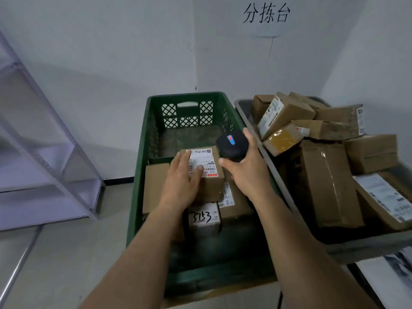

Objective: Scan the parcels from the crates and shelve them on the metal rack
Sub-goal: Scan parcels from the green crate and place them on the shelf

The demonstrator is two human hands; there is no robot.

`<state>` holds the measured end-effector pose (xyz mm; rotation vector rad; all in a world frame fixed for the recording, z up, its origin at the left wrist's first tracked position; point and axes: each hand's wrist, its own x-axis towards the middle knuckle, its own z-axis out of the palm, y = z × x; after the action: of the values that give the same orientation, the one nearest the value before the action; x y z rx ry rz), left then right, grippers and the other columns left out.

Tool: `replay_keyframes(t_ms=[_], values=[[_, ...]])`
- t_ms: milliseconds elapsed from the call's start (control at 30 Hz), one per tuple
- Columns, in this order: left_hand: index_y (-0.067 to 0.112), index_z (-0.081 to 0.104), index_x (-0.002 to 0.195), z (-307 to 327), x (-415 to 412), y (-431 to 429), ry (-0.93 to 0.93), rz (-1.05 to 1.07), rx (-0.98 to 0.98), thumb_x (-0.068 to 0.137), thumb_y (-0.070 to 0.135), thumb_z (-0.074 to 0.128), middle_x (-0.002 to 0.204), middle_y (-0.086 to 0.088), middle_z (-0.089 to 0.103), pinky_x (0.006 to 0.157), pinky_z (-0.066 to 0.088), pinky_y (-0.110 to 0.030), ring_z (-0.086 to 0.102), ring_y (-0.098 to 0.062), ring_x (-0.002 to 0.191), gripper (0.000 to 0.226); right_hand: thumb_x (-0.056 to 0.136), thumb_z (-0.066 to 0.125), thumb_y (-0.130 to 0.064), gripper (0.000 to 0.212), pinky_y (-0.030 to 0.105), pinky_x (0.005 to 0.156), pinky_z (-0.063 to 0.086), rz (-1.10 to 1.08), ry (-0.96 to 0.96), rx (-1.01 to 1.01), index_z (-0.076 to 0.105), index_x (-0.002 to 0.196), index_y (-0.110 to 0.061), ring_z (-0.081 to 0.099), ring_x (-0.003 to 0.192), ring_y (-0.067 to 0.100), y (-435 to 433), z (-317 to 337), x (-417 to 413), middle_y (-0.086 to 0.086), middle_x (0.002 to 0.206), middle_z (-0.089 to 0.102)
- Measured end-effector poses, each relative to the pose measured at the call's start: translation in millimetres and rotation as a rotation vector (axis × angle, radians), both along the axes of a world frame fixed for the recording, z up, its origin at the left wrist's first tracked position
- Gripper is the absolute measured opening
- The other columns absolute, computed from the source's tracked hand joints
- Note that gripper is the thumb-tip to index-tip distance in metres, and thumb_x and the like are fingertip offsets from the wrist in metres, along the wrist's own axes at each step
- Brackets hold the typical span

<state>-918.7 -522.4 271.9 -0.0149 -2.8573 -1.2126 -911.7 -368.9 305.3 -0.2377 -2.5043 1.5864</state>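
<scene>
Left hand [182,177]: fingers straight, resting flat on small brown white-labelled cardboard parcel [210,186].
Right hand [243,170]: wrapped round black handheld scanner [231,144], just above parcel.
Parcel: atop other boxes [153,186] inside green plastic lattice crate [142,152].

Label [200,160] on the top parcel [211,186] is too tiny to read, and the metal rack [44,201] runs off the left edge.

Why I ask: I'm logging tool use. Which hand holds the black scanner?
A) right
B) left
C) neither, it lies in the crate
A: the right hand grips the black scanner above the green crate; the left hand rests flat on a labelled parcel.
</scene>
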Motion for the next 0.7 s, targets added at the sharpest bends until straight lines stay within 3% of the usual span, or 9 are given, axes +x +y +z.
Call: replay_keyframes(t_ms=[67, 167, 333, 433, 533, 633, 700], values=[[0.024, 0.015, 0.151, -7.0, -10.2, -1.8, -0.066, -0.020, 0.019, 0.100, 0.035, 0.041, 0.159, -0.003, 0.014, 0.116, 0.014, -0.036, 0.009, -0.018, 0.147, 0.059, 0.081, 0.079, -0.021, 0.096, 0.039, 0.105, 0.045, -0.012, -0.041, 0.021, 0.019, 0.155, -0.033, 0.054, 0.124, 0.018, -2.9, -8.3, -11.4, -0.006, 0.138, 0.053], [0.025, 0.009, 0.152, -15.7, -20.7, -4.5, -0.153, -0.053, 0.007, 0.101, 0.032, 0.038, 0.157, -0.010, 0.020, 0.115, 0.024, -0.046, 0.022, -0.029, 0.143, 0.060, 0.081, 0.079, -0.020, 0.098, 0.032, 0.102, 0.039, -0.009, -0.129, 0.032, 0.017, 0.156, -0.032, 0.053, 0.127, 0.022, -8.2, -22.1, -22.0, -0.001, 0.141, 0.053], [0.026, 0.012, 0.152, -16.7, -25.2, -4.7, -0.143, -0.073, 0.006, 0.100, 0.022, 0.039, 0.147, -0.009, 0.037, 0.110, 0.031, -0.039, 0.036, -0.028, 0.133, 0.059, 0.081, 0.078, -0.012, 0.097, 0.023, 0.093, 0.040, -0.032, -0.166, 0.003, 0.019, 0.156, -0.029, 0.056, 0.116, 0.016, -8.6, -27.9, -30.1, -0.002, 0.136, 0.054], [0.027, 0.012, 0.152, -14.6, -22.2, -1.9, -0.128, -0.078, 0.056, 0.099, 0.018, 0.041, 0.146, -0.007, 0.039, 0.108, 0.029, -0.036, 0.035, -0.024, 0.133, 0.062, 0.080, 0.077, -0.009, 0.098, 0.029, 0.091, 0.050, -0.029, -0.194, -0.029, 0.018, 0.156, -0.030, 0.057, 0.101, 0.012, -6.2, -29.7, -30.4, -0.005, 0.130, 0.055], [0.019, 0.004, 0.153, -13.2, -16.7, 2.2, -0.198, -0.036, 0.082, 0.101, 0.024, 0.038, 0.155, -0.008, 0.023, 0.114, 0.021, -0.036, 0.023, -0.024, 0.141, 0.062, 0.078, 0.079, -0.008, 0.101, 0.038, 0.095, 0.052, -0.030, -0.234, -0.083, 0.018, 0.155, -0.031, 0.061, 0.111, 0.021, -0.3, -38.5, -30.3, -0.001, 0.137, 0.054], [0.012, -0.004, 0.152, -13.1, -10.0, 6.5, -0.318, 0.049, 0.180, 0.102, 0.028, 0.033, 0.157, -0.012, 0.018, 0.113, 0.022, -0.038, 0.024, -0.028, 0.141, 0.064, 0.075, 0.080, -0.008, 0.104, 0.030, 0.069, 0.049, 0.008, -0.248, -0.135, 0.017, 0.155, -0.033, 0.062, 0.090, 0.025, 4.2, -43.4, -28.1, 0.006, 0.134, 0.059], [0.009, 0.010, 0.150, -13.7, -5.7, 6.6, -0.357, 0.084, 0.252, 0.101, 0.024, 0.037, 0.148, -0.012, 0.038, 0.109, 0.032, -0.038, 0.041, -0.028, 0.132, 0.058, 0.076, 0.078, -0.006, 0.102, 0.020, 0.049, 0.045, 0.040, -0.227, -0.158, 0.018, 0.154, -0.035, 0.054, 0.072, 0.017, 5.2, -43.1, -23.1, 0.011, 0.130, 0.061]])
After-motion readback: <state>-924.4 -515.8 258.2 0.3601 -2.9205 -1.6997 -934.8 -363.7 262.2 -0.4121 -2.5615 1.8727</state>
